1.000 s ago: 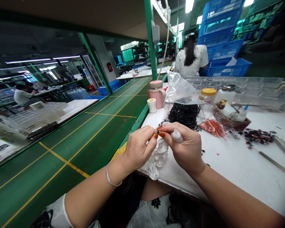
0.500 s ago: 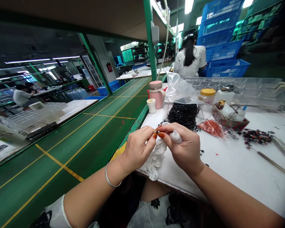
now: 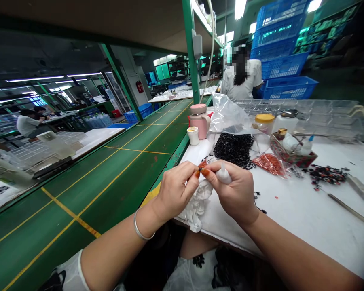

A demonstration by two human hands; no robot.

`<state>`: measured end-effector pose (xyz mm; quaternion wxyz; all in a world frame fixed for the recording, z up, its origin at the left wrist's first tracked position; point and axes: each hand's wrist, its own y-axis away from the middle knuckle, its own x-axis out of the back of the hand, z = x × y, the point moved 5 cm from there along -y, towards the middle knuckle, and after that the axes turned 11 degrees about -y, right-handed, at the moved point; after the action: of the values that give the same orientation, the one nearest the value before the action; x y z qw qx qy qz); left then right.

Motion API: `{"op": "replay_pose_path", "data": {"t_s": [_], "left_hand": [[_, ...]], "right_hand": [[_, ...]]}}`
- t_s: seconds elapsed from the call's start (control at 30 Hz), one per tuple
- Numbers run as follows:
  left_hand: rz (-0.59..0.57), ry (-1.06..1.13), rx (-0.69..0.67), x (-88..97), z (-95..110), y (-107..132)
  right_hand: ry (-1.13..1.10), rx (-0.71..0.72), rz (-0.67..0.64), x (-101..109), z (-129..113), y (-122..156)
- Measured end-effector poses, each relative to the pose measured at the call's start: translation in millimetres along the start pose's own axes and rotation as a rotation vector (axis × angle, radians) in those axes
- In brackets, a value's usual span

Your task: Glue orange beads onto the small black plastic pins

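Note:
My left hand and my right hand meet above the near edge of the white table. Thumbs and forefingers of both pinch a small black part, mostly covered by the fingertips. Tucked in my right hand is a small white squeeze bottle, its tip pointing up. Below the hands a crumpled white cloth hangs at the table edge. Just beyond them lies a heap of small black parts. A bit of something orange-red shows behind the fingertips, too small to name.
A pink mug and a white jar stand by the green conveyor belt. To the right lie a bag of red pieces, black-and-red parts and a metal tool. A co-worker sits ahead near blue crates.
My right hand has shifted very slightly left, and its forefinger has lifted a little, showing orange-red behind the fingertips. Both hands keep their pinch; the view has moved slightly.

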<state>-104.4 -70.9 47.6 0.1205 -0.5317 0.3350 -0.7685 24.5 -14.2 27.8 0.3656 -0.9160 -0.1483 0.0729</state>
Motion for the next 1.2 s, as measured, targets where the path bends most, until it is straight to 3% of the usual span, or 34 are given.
{"op": "replay_pose_path", "data": {"t_s": [0.9,1.2], "left_hand": [[-0.054,0.110,0.076,-2.6,-1.6,0.1],[-0.086,0.194,0.111,-3.2,-1.6,-1.1]], "right_hand": [[0.018,0.100,-0.030,1.1,-4.1,1.6],[-0.057,0.011,-0.004,0.5,-0.6,-1.3]]}}
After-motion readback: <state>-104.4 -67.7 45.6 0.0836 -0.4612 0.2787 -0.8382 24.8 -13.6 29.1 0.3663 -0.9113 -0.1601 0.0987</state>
